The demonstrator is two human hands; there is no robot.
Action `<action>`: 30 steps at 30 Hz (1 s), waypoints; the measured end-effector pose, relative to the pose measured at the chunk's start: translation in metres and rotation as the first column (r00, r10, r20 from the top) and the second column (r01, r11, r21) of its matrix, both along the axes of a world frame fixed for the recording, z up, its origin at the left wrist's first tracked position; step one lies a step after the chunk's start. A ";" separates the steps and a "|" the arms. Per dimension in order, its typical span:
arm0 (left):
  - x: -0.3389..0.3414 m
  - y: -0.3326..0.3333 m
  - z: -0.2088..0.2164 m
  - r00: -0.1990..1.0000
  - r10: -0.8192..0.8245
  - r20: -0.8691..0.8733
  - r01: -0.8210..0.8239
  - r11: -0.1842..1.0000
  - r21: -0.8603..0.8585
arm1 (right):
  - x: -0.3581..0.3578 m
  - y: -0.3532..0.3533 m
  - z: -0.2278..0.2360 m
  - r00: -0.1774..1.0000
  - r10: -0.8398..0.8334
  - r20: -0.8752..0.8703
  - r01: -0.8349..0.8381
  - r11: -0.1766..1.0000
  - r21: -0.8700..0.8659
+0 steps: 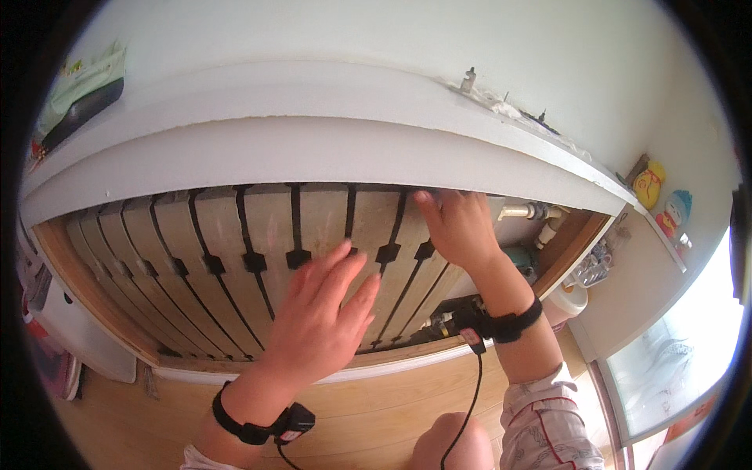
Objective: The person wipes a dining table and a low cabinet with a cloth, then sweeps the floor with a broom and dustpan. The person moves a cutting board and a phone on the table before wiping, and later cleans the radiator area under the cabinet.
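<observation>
Filling the middle of the frame, the grey radiator sits below a white board; the step in hand looks like a reach along its front and top. The left hand, at centre, has loosely spread fingers, nothing visible in them. The right hand, right of centre, has fingertips partly hidden at the board's lower edge: I cannot tell its grip. The next move seems to call for careful fingers there, near the pipe fittings farther right.

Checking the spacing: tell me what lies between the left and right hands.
In the head view, pale radiator sections and dark gaps lie between the left hand and right hand.
</observation>
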State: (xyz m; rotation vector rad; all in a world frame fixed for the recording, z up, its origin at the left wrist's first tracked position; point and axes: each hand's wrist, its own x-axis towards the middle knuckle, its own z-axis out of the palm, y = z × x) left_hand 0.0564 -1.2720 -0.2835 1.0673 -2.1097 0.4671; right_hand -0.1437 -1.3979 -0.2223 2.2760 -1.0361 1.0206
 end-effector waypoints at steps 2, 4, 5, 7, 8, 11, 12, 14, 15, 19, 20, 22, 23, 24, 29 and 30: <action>-0.006 -0.001 0.025 0.996 0.086 0.012 -0.085 0.992 -0.099 | 0.009 -0.008 0.001 0.998 0.062 0.025 -0.062 0.997 0.034; -0.008 -0.003 0.043 0.990 0.141 0.012 -0.138 0.979 -0.147 | 0.015 -0.013 -0.001 1.000 -0.012 -0.021 0.014 0.997 0.076; -0.009 -0.005 0.049 0.988 0.153 0.008 -0.150 0.977 -0.149 | 0.018 -0.014 -0.003 0.998 -0.024 -0.050 0.028 0.997 0.074; -0.011 -0.005 0.052 0.988 0.149 -0.031 -0.152 0.975 -0.162 | 0.021 -0.016 -0.006 1.000 -0.009 -0.015 0.009 1.000 0.011; -0.012 -0.004 0.049 0.989 0.146 -0.039 -0.150 0.977 -0.150 | 0.023 -0.016 -0.006 1.000 0.003 -0.007 -0.003 0.999 -0.033; -0.013 0.001 0.031 0.990 0.120 -0.071 -0.126 0.987 -0.101 | 0.024 -0.015 -0.001 1.000 0.016 0.005 -0.016 0.999 0.032; -0.013 0.004 0.022 0.990 0.108 -0.090 -0.115 0.991 -0.073 | 0.024 -0.013 0.001 0.999 0.049 0.016 -0.050 0.997 0.050; -0.010 0.011 0.000 0.985 0.106 -0.135 -0.108 0.994 -0.003 | 0.022 -0.008 0.005 0.996 0.079 0.033 -0.083 0.985 0.152; -0.009 0.016 -0.012 0.981 0.107 -0.163 -0.099 0.993 0.061 | 0.019 -0.004 0.006 0.999 0.028 0.031 -0.034 0.975 0.220; 0.002 0.040 -0.060 0.965 0.161 -0.208 -0.127 0.978 0.166 | 0.008 0.008 0.003 1.000 0.018 -0.021 -0.016 0.995 0.099; 0.005 0.046 -0.070 0.959 0.185 -0.216 -0.139 0.968 0.211 | 0.007 0.008 0.002 0.997 0.000 -0.071 0.000 1.000 0.006; 0.007 0.049 -0.086 0.952 0.208 -0.224 -0.145 0.953 0.267 | 0.010 0.001 0.003 0.991 0.118 -0.068 -0.117 0.993 0.021; 0.006 0.049 -0.092 0.953 0.205 -0.225 -0.138 0.950 0.280 | 0.013 -0.005 0.006 0.985 0.162 -0.054 -0.157 0.984 0.085; 0.005 0.049 -0.095 0.956 0.195 -0.221 -0.127 0.949 0.290 | 0.015 -0.011 0.010 0.980 0.193 -0.038 -0.185 0.970 0.159; -0.005 0.043 -0.096 0.956 0.111 -0.270 -0.040 0.966 0.255 | 0.029 -0.028 0.023 0.943 0.330 -0.029 -0.327 0.941 0.086; -0.007 0.045 -0.096 0.956 0.109 -0.272 -0.036 0.965 0.261 | 0.026 -0.025 0.022 0.953 0.303 -0.010 -0.301 0.949 0.094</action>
